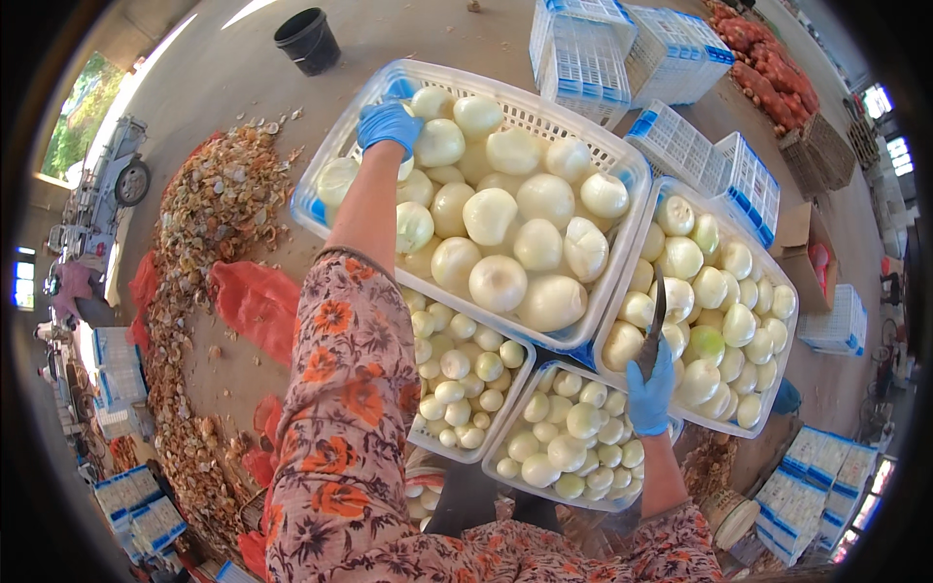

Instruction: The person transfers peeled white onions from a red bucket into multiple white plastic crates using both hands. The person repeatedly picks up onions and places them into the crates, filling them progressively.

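My left hand [390, 127], in a blue glove, reaches to the far left part of a large white plastic basket [612, 146] filled with peeled onions [498, 283]. Its fingers are partly hidden, so its hold on the rim or an onion cannot be told. In my right hand [649, 390], gloved too, is a knife [658, 313] with a dark curved blade pointing away from me. It hangs over the near left edge of the right basket [783, 364] of peeled onions. Two baskets of smaller peeled onions [458, 413] stand nearest my body.
Onion skins [219, 197] lie heaped on the floor at left, beside red mesh bags [259, 306]. A black bucket [307, 41] stands at the back. Empty white and blue crates [587, 73], filled red sacks [765, 65] and a cardboard box [800, 251] are at the back right.
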Demonstrator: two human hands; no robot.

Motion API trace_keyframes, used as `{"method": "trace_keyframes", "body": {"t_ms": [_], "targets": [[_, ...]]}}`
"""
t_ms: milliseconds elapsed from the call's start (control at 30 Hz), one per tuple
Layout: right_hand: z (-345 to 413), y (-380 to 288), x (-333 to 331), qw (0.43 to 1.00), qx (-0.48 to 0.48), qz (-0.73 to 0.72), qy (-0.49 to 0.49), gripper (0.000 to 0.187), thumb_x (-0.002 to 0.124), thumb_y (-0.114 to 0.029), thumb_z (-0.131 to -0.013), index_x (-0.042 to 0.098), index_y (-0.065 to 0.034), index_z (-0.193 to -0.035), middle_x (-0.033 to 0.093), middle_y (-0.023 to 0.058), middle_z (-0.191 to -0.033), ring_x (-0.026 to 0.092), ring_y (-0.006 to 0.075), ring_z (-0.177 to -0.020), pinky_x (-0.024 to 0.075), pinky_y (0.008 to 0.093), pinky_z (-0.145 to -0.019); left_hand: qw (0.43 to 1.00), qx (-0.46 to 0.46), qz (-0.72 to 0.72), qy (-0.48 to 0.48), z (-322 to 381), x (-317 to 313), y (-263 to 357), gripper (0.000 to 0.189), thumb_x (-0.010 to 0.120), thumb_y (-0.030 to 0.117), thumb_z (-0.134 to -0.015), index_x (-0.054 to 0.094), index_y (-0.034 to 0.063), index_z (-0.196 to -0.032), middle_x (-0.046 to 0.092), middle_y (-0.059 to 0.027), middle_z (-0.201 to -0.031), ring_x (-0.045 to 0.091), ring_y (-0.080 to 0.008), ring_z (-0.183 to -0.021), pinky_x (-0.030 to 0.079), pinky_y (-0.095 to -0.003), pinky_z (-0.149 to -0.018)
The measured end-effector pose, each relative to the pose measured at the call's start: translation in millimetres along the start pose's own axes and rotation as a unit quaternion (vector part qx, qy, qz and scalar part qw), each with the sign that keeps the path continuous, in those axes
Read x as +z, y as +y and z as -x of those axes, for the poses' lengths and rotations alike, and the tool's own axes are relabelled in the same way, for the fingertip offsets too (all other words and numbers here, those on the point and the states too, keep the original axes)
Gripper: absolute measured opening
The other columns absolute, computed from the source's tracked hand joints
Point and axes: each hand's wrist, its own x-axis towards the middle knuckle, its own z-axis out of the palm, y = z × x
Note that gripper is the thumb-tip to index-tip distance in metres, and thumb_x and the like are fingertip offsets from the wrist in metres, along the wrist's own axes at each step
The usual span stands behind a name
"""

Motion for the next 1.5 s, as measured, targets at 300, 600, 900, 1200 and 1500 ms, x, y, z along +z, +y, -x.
{"method": "trace_keyframes", "body": {"t_ms": [300, 600, 900, 1200, 1500], "targets": [[3.3, 2.9, 2.1, 1.0, 0.009, 0.022, 0.007, 0.06, 0.063, -0.016, -0.084, 0.038, 0.0072, -0.133, 0.051, 0.0236, -0.128, 0.051, 0.0368, -0.114, 0.0396, 0.0411, -0.098, 0.876, -0.015, 0.481, -0.026, -34.0, -13.1, -60.7, 0.062, 0.081, 0.034, -0.066, 0.059, 0.0017, -0.115, 0.066, -0.0157, -0.103, 0.064, -0.0235, -0.093, 0.052, -0.0351, -0.08], [3.7, 4.0, 0.8, 0.999, 0.032, 0.004, 0.001, 0.058, 0.06, -0.014, -0.084, 0.039, 0.0062, -0.134, 0.052, 0.0212, -0.126, 0.052, 0.0336, -0.114, 0.0401, 0.0386, -0.098, 0.979, 0.117, 0.054, 0.155, 8.5, -7.8, -41.7, 0.07, 0.067, 0.033, -0.078, 0.041, 0.0042, -0.136, 0.051, -0.0288, -0.122, 0.058, -0.0404, -0.104, 0.049, -0.0452, -0.086], [2.6, 1.9, -3.8, 0.998, 0.058, -0.011, 0.011, 0.061, 0.061, -0.012, -0.083, 0.037, 0.0048, -0.136, 0.052, 0.0187, -0.125, 0.053, 0.0289, -0.111, 0.0407, 0.0368, -0.096, 0.994, 0.072, 0.066, 0.049, 21.7, -21.4, -73.0, 0.053, 0.055, 0.05, -0.085, 0.062, 0.0002, -0.103, 0.064, -0.024, -0.096, 0.063, -0.0385, -0.087, 0.05, -0.0462, -0.075], [0.8, -0.4, -1.0, 0.998, 0.047, -0.026, 0.019, 0.061, 0.061, -0.013, -0.083, 0.037, 0.0037, -0.137, 0.054, 0.0171, -0.122, 0.054, 0.0264, -0.108, 0.0428, 0.0353, -0.093, 0.992, 0.123, -0.002, -0.023, 64.9, -13.8, -22.6, 0.072, 0.077, 0.048, -0.064, 0.054, -0.0005, -0.112, 0.065, -0.0212, -0.096, 0.064, -0.0362, -0.088, 0.051, -0.0457, -0.077], [0.3, 3.1, -4.3, 0.998, 0.052, -0.039, 0.008, 0.06, 0.06, -0.013, -0.084, 0.037, 0.0038, -0.137, 0.053, 0.0186, -0.125, 0.054, 0.0276, -0.111, 0.0421, 0.0357, -0.094, 0.863, 0.042, 0.503, 0.011, 37.3, -48.9, -60.7, 0.067, 0.076, 0.04, -0.073, 0.052, 0.0025, -0.123, 0.063, -0.0194, -0.104, 0.063, -0.0296, -0.096, 0.05, -0.0397, -0.083]]}}
